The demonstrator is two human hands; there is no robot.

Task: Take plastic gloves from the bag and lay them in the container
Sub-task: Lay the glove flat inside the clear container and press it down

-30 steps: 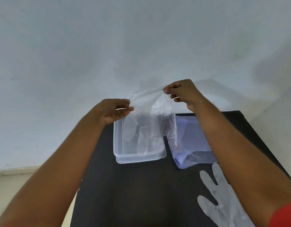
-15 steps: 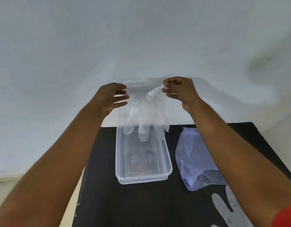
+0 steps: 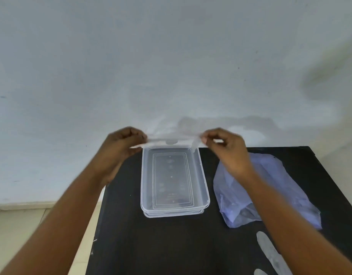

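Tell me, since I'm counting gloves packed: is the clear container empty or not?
Empty: the container's bare molded floor shows through; the glove is held stretched above its far end.

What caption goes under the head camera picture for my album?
Two hands, left hand and right hand, stretch a clear glove above the far end of the container.
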